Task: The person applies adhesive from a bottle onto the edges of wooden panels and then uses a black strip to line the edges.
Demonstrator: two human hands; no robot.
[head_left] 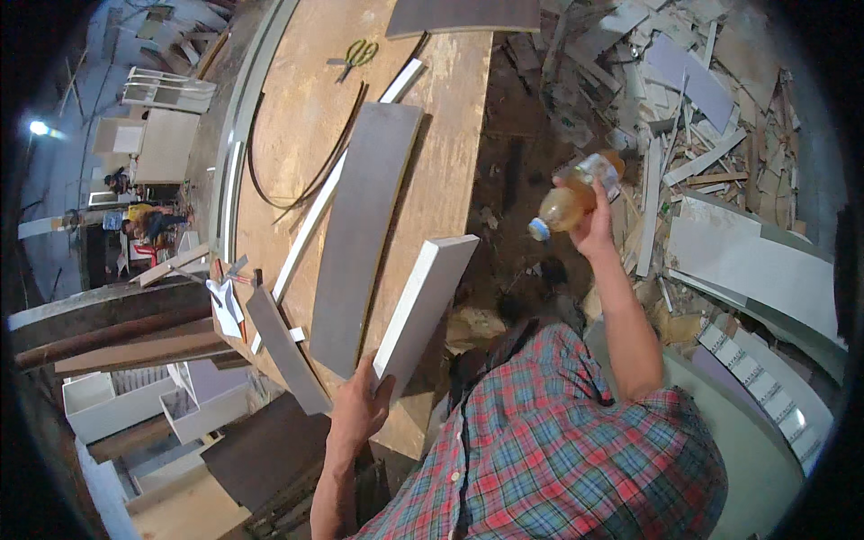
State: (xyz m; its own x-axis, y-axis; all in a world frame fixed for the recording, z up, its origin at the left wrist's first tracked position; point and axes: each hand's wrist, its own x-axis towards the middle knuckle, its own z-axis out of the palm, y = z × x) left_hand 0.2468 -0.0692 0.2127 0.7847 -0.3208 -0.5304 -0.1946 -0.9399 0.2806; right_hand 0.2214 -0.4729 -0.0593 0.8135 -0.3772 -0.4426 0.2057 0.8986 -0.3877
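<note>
At the wooden worktable (450, 135), your left hand (361, 405) grips a white-edged board (425, 306); your right hand (594, 225) grasps a plastic bottle (564, 208).

I see a plaid shirt (567, 441) in red and blue-grey, pale buttons (455, 476) down its front; left hand (360, 405) and right hand (593, 225) bare.

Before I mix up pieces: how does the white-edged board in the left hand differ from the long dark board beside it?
The white-edged board shows a bright white side; the long dark board shows a grey-brown top. The white-edged board looks shorter than the long dark board. The left hand grips the white-edged board, while the long dark board lies untouched on the table. Both are oblong.
</note>
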